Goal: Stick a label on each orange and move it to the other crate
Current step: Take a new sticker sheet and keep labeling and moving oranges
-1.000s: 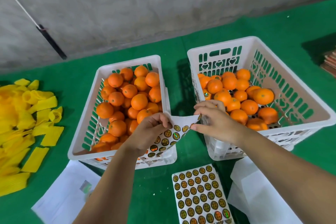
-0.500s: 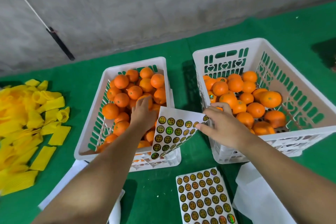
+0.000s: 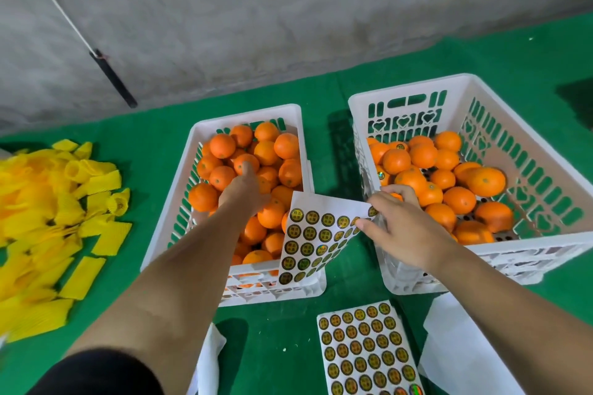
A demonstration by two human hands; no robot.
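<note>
Two white slotted crates stand on the green cloth. The left crate point(image 3: 179, 218) is heaped with unlabelled oranges point(image 3: 222, 145). The right crate point(image 3: 401, 84) holds a lower layer of oranges point(image 3: 423, 154), and a few of these show shiny round labels. My left hand point(image 3: 244, 193) reaches into the left crate with a fingertip touching one orange point(image 3: 239, 161) near the middle of the heap. My right hand point(image 3: 405, 228) pinches the right corner of a sheet of round gold labels point(image 3: 321, 234), which hangs between the crates. Whether a label sits on my left fingertip is hidden.
A second full label sheet point(image 3: 365, 350) lies flat in front of the crates. White backing papers point(image 3: 465, 349) lie at the bottom right and bottom middle. A pile of yellow foam sleeves point(image 3: 48, 218) covers the left of the cloth. A black-handled pole point(image 3: 113, 77) leans on the grey wall.
My left hand has let go of the label sheet and moved forward into the left crate onto an orange. My right hand still holds the sheet, which has flattened out.
</note>
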